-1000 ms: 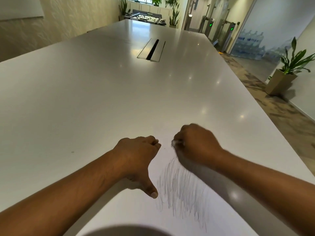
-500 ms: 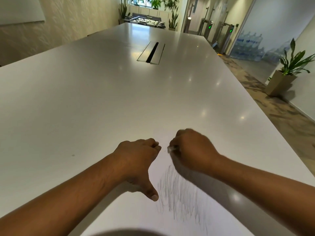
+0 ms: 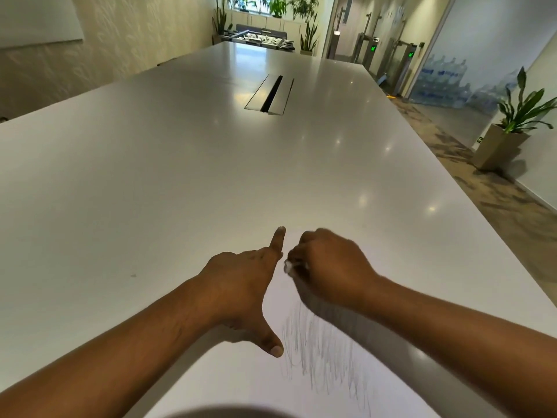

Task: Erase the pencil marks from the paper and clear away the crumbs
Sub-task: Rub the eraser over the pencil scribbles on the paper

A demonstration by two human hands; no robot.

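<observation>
Right hand (image 3: 328, 267) curled into a fist at the far edge of the white paper (image 3: 241, 384), pinching a small white eraser (image 3: 288, 266) that peeks out at the fist's 9 o'clock side. Pencil marks (image 3: 322, 354) spread across the paper toward 6 o'clock of that fist, just beneath the wrist. Left hand (image 3: 241, 282) pressed flat on the paper's left edge, index finger stretched to 12 o'clock, thumb splayed toward 5 o'clock beside the scribble. All on a long white table (image 3: 150, 176); cable hatch (image 3: 269, 95) well beyond at 12 o'clock.
</observation>
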